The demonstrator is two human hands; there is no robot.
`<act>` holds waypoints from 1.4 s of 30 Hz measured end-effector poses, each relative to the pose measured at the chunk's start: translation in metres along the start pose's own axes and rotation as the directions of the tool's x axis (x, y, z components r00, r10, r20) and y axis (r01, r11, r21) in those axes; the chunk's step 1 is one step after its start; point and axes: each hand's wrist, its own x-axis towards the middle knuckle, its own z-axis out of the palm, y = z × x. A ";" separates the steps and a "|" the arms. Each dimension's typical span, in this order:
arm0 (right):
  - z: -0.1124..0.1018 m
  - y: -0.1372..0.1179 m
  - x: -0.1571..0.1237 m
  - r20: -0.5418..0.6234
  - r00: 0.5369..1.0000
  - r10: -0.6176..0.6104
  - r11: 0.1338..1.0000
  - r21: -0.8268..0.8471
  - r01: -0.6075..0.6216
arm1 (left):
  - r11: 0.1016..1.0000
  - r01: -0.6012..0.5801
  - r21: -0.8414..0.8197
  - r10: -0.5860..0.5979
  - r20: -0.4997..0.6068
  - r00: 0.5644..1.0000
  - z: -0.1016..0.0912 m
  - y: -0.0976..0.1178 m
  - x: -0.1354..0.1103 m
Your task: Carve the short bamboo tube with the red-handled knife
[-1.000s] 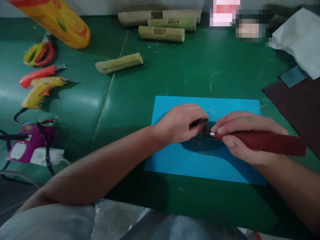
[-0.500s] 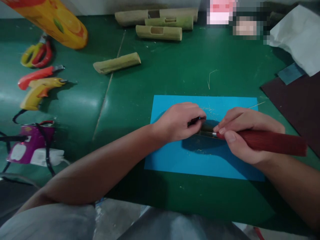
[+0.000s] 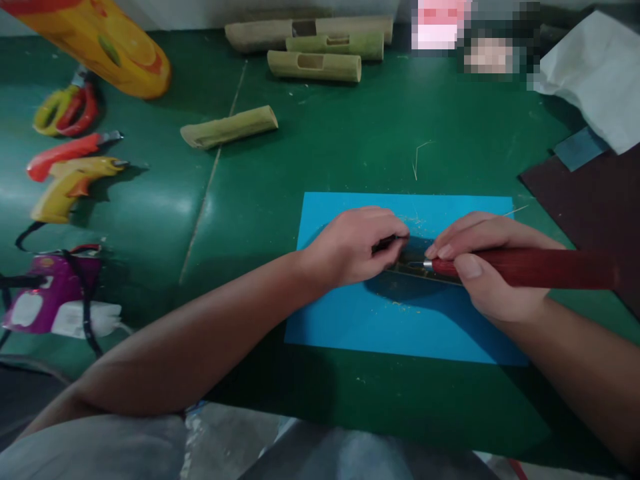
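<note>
My left hand (image 3: 357, 247) is closed on a small dark piece (image 3: 406, 259) that lies on the blue mat (image 3: 360, 320). Most of that piece is hidden under my fingers. My right hand (image 3: 487, 267) grips a carving knife by its long red wooden handle (image 3: 540, 268). The knife's metal collar and short blade point left and rest against the dark piece, between my two hands. Fine shavings lie on the mat around them.
The green table (image 3: 310, 153) carries several cut bamboo tubes (image 3: 314, 66) at the back and one bamboo piece (image 3: 230, 127) nearer. At left lie scissors (image 3: 65, 110), a red cutter (image 3: 65, 148), a yellow glue gun (image 3: 70, 187) and a purple device (image 3: 45, 300). A dark sheet (image 3: 595, 200) sits right.
My right hand has tipped the red handle up to lie more level and shifted slightly toward my left hand. My left hand has stayed put on the dark piece.
</note>
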 end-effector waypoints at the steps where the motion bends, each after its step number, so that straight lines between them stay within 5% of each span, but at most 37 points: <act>1: 0.001 -0.002 0.001 -0.010 1.000 -0.016 1.000 0.013 0.016 | 1.000 0.000 -0.003 0.000 -0.006 1.000 0.000 0.000 -0.001; 8: 0.003 -0.002 0.002 -0.020 1.000 -0.007 1.000 0.009 0.008 | 0.998 0.066 0.000 -0.066 0.043 0.997 0.000 -0.001 -0.002; 21: 0.007 -0.007 0.005 -0.032 0.999 -0.033 0.999 0.022 0.034 | 1.000 0.018 -0.012 -0.018 0.013 1.000 0.000 -0.001 -0.001; 30: 0.002 -0.016 0.015 0.121 0.984 -0.131 0.991 -0.018 0.134 | 1.000 0.014 -0.006 -0.014 0.008 1.000 0.001 -0.002 -0.001; 37: 0.006 -0.012 0.012 0.016 0.989 -0.145 0.989 0.008 0.145 | 1.000 -0.008 0.016 0.008 0.003 1.000 0.000 -0.002 -0.001; 42: 0.002 -0.005 0.001 -0.017 0.999 -0.046 0.999 0.023 0.046 | 1.000 0.011 0.024 -0.011 0.003 1.000 0.000 -0.001 0.000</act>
